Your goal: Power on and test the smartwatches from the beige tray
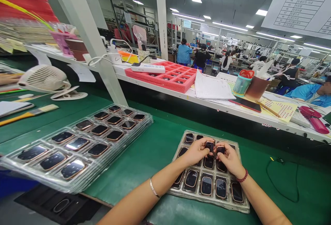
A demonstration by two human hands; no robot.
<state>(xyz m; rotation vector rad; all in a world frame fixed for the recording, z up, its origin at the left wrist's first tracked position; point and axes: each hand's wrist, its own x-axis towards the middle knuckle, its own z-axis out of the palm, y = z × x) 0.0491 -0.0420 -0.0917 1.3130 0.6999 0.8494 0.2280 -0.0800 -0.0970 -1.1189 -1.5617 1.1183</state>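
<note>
Over the back half of a clear plastic tray [207,199], my left hand [198,152] pinches a smartwatch body [209,146] with a dark screen and gold-coloured rim. Beside it, my right hand [230,159] grips a second smartwatch body [220,150] by its edge. The two watch bodies are close together; I cannot tell whether they touch. More of them lie face up in the tray's pockets, such as the watch body [206,185] in the front row. My hands and wrists cover part of the tray.
To the left stands a stack of clear trays [103,164] filled with watch bodies. A black cable [283,197] lies at the right on the green bench. Behind, a shelf carries a red foam tray [178,86], papers and a phone [245,104]. A white fan [43,78] stands far left.
</note>
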